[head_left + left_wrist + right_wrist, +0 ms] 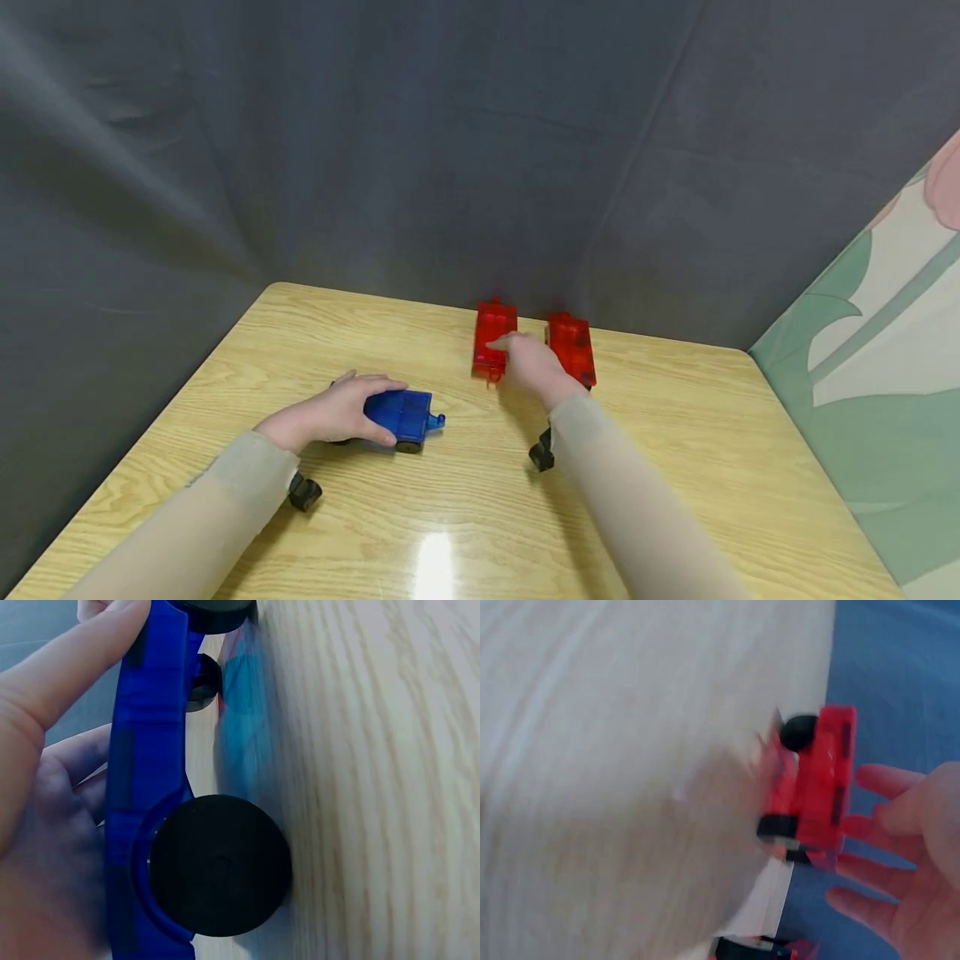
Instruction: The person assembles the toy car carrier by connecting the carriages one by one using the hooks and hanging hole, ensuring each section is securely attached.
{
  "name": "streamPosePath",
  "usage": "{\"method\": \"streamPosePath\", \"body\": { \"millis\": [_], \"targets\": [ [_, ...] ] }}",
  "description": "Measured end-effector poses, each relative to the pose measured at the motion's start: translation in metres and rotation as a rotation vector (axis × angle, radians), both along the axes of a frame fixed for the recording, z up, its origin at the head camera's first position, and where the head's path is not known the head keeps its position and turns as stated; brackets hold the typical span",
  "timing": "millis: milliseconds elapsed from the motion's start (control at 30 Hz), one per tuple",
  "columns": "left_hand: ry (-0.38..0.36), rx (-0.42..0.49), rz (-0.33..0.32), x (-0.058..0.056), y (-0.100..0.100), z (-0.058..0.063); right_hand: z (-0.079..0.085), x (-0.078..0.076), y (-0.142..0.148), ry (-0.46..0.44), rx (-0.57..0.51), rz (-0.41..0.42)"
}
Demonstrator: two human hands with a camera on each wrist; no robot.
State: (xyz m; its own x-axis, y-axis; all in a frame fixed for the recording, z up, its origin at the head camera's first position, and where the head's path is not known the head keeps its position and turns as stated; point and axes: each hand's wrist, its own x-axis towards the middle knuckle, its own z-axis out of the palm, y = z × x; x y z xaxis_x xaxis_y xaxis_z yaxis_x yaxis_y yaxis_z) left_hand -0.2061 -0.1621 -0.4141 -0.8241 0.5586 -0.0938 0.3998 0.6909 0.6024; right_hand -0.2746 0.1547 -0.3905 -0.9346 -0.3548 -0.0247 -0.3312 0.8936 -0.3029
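Observation:
My left hand [337,412] grips a blue toy wagon [408,412] with a hitch at its right end. In the left wrist view, the thumb lies along the near side of the blue toy wagon [146,757], and other fingers show behind it. Its black wheels [221,866] are at the tabletop. Over at the back, my right hand [534,367] reaches above a red toy wagon [491,325]. The right wrist view shows loosely spread fingers of the right hand [919,840] beside the red toy wagon [829,784]; firm contact cannot be told.
A second red toy wagon [576,348] stands just right of the right hand, near the back edge of the wooden table [420,508]. Dark cloth [450,150] hangs behind and left of the table. Patterned fabric [885,417] borders the right side.

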Motion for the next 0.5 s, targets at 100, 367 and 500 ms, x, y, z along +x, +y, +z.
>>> {"method": "streamPosePath", "body": {
  "millis": [100, 367, 500],
  "targets": [
    [-0.001, 0.003, 0.003, 0.000, -0.001, -0.001, 0.008, -0.006, 0.008, 0.017, -0.054, -0.005],
    [0.001, 0.009, 0.000, 0.001, 0.000, 0.000, 0.020, -0.028, 0.022, 0.180, 0.181, 0.105],
    [0.000, 0.010, -0.008, 0.001, 0.000, -0.001, 0.012, -0.035, 0.021, 0.193, 0.373, 0.203]
  ]
}}
